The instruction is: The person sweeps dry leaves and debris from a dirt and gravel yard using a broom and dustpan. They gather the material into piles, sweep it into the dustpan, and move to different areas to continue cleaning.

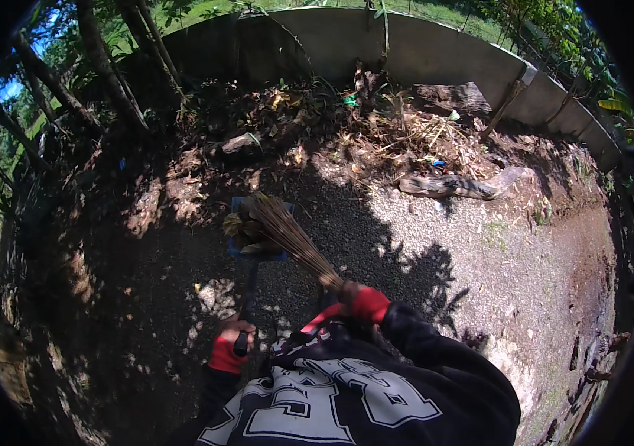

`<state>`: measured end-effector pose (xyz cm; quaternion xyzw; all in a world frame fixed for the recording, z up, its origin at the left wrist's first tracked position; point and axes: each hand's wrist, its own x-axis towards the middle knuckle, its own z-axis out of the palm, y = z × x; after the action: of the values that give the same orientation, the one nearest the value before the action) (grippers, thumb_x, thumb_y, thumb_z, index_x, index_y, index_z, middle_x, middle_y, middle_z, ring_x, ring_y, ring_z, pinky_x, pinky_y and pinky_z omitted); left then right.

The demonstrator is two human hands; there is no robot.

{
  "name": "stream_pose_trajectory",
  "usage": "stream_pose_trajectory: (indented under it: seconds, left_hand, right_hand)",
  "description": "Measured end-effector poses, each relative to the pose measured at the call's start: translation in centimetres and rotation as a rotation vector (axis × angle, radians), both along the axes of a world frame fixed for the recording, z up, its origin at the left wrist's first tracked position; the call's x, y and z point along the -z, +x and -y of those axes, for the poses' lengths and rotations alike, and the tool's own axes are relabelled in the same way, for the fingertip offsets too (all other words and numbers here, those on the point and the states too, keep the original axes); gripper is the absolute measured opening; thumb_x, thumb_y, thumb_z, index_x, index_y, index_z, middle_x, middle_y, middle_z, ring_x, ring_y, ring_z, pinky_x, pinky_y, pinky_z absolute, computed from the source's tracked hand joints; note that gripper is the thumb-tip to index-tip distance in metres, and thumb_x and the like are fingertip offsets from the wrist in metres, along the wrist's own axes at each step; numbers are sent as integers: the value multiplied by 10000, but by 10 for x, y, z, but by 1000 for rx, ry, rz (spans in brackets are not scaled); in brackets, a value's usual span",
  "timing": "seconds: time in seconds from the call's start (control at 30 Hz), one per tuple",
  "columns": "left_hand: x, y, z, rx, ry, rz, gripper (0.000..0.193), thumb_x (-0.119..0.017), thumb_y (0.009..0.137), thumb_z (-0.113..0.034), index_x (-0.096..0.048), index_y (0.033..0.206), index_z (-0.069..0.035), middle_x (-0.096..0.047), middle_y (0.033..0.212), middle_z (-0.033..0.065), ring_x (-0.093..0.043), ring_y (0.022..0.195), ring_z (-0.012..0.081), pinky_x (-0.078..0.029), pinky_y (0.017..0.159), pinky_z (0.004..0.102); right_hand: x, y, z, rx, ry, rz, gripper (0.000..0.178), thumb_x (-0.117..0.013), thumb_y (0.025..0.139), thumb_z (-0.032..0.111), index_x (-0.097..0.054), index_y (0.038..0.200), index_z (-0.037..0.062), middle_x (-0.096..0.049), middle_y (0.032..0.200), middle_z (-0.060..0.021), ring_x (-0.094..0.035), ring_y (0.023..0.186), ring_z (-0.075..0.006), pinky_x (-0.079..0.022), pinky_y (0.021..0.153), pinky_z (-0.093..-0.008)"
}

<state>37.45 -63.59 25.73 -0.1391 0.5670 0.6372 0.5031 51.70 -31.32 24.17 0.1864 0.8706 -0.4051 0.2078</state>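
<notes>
My left hand (236,331) is closed round the dark handle of a blue dustpan (263,256), which reaches out ahead of me. Dry brown leaves (246,232) lie in the pan. In my right hand (349,293) is the bound end of a stick broom (296,241), its thin bristles slanting away to the left. The broom's spread tips rest over the pan and the leaves, hiding part of both. Red cuffs show at both wrists.
A forked log (467,183) lies on the gravel (436,230) at the right. Beyond it are a leaf pile (398,137), a thick log (452,98) and a low concrete wall (317,46). Tree trunks (109,70) stand at the far left.
</notes>
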Motion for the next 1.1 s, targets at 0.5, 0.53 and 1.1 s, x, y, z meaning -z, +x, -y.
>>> stream_pose_trajectory:
  seconds: [0.5, 0.53, 1.1]
  left_hand:
    - [6, -382, -221, -183, -125, -79, 128, -547, 702, -9, -496, 819, -23, -493, 557, 71, -461, 383, 158, -394, 347, 296]
    - [9, -406, -232, -200, -86, -168, 149, -553, 697, -8, -511, 840, -14, -495, 552, 71, -474, 390, 161, -403, 350, 300]
    - [109, -837, -481, 165, -734, -831, 622, -662, 656, -88, -449, 1232, 12, -589, 704, 122, -595, 608, 233, -490, 565, 347]
  right_hand:
    - [61, -439, -214, -72, 121, 91, 378, -628, 616, 180, -558, 899, -60, -621, 838, -253, -623, 792, -382, -503, 693, -431]
    - [73, -465, -229, -157, 94, 85, 384, -627, 611, 176, -557, 908, -58, -619, 852, -253, -621, 799, -385, -503, 705, -434]
    - [143, -845, -424, 334, -62, -256, 362, -651, 610, 191, -536, 838, -66, -613, 741, -226, -624, 706, -351, -497, 612, -399]
